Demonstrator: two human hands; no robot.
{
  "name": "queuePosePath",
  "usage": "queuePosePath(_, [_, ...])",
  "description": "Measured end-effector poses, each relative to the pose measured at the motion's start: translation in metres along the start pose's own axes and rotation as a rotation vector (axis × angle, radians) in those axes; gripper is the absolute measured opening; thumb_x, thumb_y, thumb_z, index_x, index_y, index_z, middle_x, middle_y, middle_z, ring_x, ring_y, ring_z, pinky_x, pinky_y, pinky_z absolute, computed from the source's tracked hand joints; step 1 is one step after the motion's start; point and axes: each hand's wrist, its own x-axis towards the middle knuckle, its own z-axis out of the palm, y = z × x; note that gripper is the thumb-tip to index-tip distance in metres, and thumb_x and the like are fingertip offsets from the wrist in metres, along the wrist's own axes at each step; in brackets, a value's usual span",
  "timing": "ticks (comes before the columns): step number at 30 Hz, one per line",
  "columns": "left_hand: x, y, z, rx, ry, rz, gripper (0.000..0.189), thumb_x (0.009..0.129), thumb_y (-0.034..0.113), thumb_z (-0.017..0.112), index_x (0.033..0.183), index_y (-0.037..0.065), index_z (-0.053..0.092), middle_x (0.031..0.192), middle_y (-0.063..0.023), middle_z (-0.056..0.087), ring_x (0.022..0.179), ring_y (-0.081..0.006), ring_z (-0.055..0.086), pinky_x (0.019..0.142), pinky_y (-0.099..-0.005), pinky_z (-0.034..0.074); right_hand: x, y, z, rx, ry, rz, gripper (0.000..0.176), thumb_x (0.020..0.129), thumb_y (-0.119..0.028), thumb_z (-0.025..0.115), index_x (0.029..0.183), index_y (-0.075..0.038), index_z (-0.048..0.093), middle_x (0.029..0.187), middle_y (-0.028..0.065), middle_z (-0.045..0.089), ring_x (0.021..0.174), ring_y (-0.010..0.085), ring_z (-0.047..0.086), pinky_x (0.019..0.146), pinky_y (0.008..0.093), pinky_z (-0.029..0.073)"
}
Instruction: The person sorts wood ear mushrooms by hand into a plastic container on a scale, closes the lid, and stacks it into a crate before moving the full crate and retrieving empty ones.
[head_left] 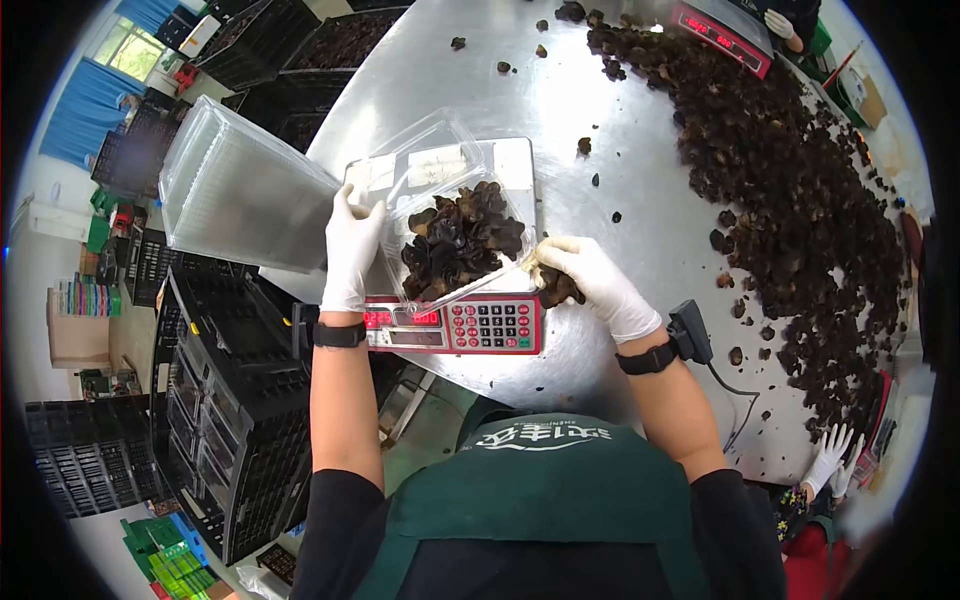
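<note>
A clear plastic clamshell box (440, 296) heaped with dark wood ear mushrooms (462, 238) rests on a red-trimmed digital scale (520, 160), its clear lid raised at the far side. Beside the box's left edge is my gloved left hand (352, 250), with thumb and forefinger apart. My gloved right hand (590, 280) has its fingers closed at the box's right front corner. Dark wood ear pieces (560, 288) show under those fingers. Red digits glow on the scale's display (400, 319), close to my left wrist.
Nested clear boxes (240, 190) stand left of the scale, near black crates (225, 400). A long pile of wood ears (780, 220) covers the metal table's right side. Another scale (722, 38) stands at the back; a co-worker's gloved hands (832, 460) are at lower right.
</note>
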Motion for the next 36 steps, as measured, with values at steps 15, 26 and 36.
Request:
queuePosePath(15, [-0.079,0.105,0.038,0.157,-0.278,0.943,0.026,0.080,0.010,0.070,0.105,0.013,0.067,0.101,-0.0031,0.065,0.105,-0.0216,0.061,0.113,-0.0486,0.031,-0.005,-0.009,0.005,-0.110,0.018,0.004,0.028,0.098,-0.029,0.057,0.087,-0.005,0.067,0.070,-0.0023,0.063,0.053,0.0046,0.055,0.046,0.0186,0.038])
queuePosePath(26, [-0.072,0.086,0.016,-0.011,-0.046,0.760,0.021,0.077,0.001,0.073,0.094,0.013,0.070,0.084,-0.0018,0.065,0.087,-0.0211,0.063,0.102,-0.0388,0.040,0.003,-0.049,0.009,-0.979,0.263,-0.662,0.010,0.083,-0.017,0.067,0.088,-0.010,0.072,0.079,0.0111,0.068,0.073,0.0230,0.068,0.066,0.0349,0.053])
queuePosePath(36, [-0.077,0.074,0.018,-0.043,-0.012,0.678,0.023,0.078,0.001,0.073,0.096,0.014,0.070,0.087,-0.0019,0.064,0.091,-0.0210,0.063,0.106,-0.0401,0.037,0.047,-0.046,0.059,-1.708,0.169,-0.771,0.010,0.075,-0.013,0.061,0.071,-0.008,0.069,0.069,0.0124,0.066,0.070,0.0286,0.069,0.064,0.0397,0.054])
